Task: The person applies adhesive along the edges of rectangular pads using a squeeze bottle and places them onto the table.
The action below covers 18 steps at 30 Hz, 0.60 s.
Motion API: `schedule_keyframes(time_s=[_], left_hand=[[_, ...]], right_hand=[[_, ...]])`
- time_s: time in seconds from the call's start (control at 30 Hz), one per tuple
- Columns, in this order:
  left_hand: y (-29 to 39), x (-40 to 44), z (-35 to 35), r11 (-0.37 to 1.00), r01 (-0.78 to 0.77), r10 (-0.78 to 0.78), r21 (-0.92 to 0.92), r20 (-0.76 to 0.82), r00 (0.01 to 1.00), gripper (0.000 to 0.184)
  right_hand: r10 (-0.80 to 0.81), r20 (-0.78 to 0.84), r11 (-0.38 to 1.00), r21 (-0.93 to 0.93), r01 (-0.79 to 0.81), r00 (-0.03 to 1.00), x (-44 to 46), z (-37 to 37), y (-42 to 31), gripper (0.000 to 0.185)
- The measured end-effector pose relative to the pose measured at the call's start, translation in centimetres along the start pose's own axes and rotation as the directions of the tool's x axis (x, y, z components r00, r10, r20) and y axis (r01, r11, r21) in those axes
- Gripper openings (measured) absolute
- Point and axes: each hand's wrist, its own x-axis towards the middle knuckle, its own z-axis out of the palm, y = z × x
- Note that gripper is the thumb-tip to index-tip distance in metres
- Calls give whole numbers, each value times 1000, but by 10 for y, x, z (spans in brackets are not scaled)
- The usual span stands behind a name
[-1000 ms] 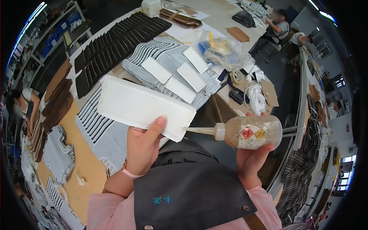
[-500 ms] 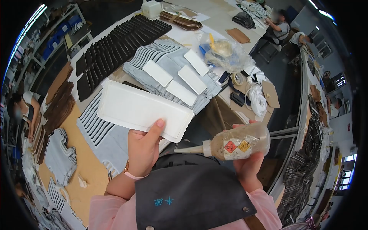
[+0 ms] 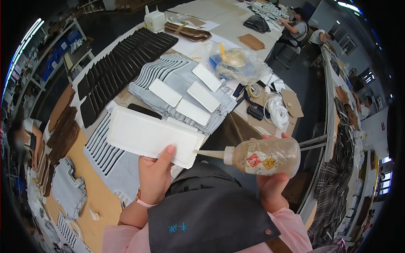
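A long white rectangular panel (image 3: 147, 135) is held in my left hand (image 3: 156, 177), thumb on its face near the lower right part. My right hand (image 3: 272, 181) is wrapped round a clear squeeze bottle (image 3: 268, 157) that lies sideways, with red and yellow labels and a cloudy brownish inside. Its nozzle (image 3: 211, 153) points left, and the tip is at the panel's right edge. Beyond the panel, several smaller white pieces (image 3: 202, 96) rest on a stack of light grey pieces (image 3: 168, 74). A dark phone-like object (image 3: 144, 111) shows just behind the panel.
Rows of black pieces (image 3: 122, 63) lie at the back left of the table. Behind and right are a plastic bag (image 3: 240, 63), white cord (image 3: 277, 110) and a tape roll (image 3: 254, 90). Brown pieces (image 3: 63, 130) lie left. People (image 3: 295, 29) sit at the back right; another person (image 3: 33, 139) is left.
The bottle dipped away from the panel, then its nozzle came back to the panel's right edge. The panel has shifted slightly down. The view has moved a little.
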Motion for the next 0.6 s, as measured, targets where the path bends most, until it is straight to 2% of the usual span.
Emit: schedule_keyframes(time_s=[0.07, 0.17, 0.27, 0.37, 0.47, 0.53, 0.57, 0.6], left_hand=[[-2, 3, 0, 1000, -6, 6, 5, -6, 1000, 27], [-3, 6, 0, 1000, 14, -14, 3, -4, 1000, 27], [-4, 10, 1, 1000, 23, -23, 6, 1, 1000, 27], [-6, 19, 4, 1000, 9, -9, -8, -17, 1000, 28], [-3, 55, -16, 991, -135, 137, 20, -86, 987, 26], [8, 98, -35, 950, -251, 272, 183, -102, 957, 21], [11, 121, -44, 929, -261, 300, 262, -125, 946, 22], [8, 149, -72, 918, -157, 219, 365, -136, 966, 24]], right_hand=[[105, 112, 995, -6, -104, 988, 1, -5, -1, 97], [70, -52, 997, 18, -69, 996, 8, -1, -1, 94], [-27, -217, 999, 28, 34, 976, 17, 5, 2, 93], [48, -69, 998, 45, -44, 996, 15, -9, 12, 94], [244, 60, 945, 207, -251, 968, 19, -9, 11, 84], [291, -26, 901, 343, -265, 956, 22, -22, 20, 71], [314, -62, 874, 409, -263, 947, 25, -28, 22, 65], [303, -110, 861, 458, -222, 947, 30, -30, 20, 56]])
